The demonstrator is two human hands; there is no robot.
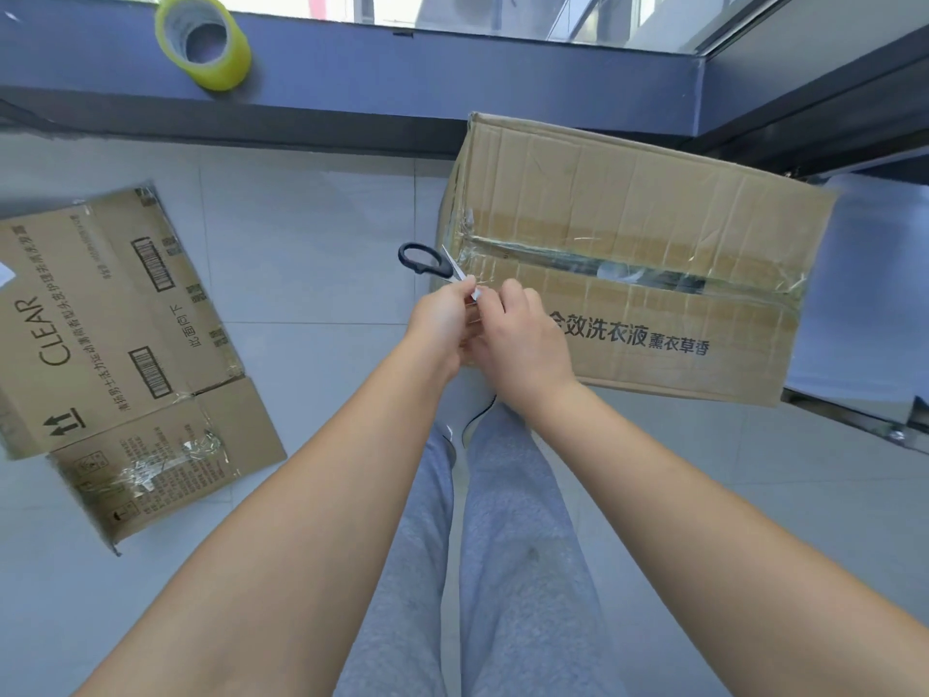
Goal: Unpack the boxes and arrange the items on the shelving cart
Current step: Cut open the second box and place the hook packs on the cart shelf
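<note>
Cardboard box (638, 264) sits on the floor, tape seam partly slit; left hand (442, 319) pinches the scissors (432, 264) by the blade, right hand (523, 334) curled beside, its hold unclear; regrip the handles before cutting.

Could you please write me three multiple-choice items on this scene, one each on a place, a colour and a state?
1. Where is the roll of tape?
A. On the window ledge
B. On the large box
C. On the flattened box

2. What colour is the scissors' handle?
A. Red
B. Black
C. Yellow

3. In what state is the large box?
A. Flattened
B. Flaps folded fully open
C. Flaps down, top seam slit

Answers:
1. A: it stands on the ledge beneath the window.
2. B: the loop above the left hand is black.
3. C: a dark gap runs along the taped seam; the flattened box lies apart, and the right hand is at the large box's corner.
</note>
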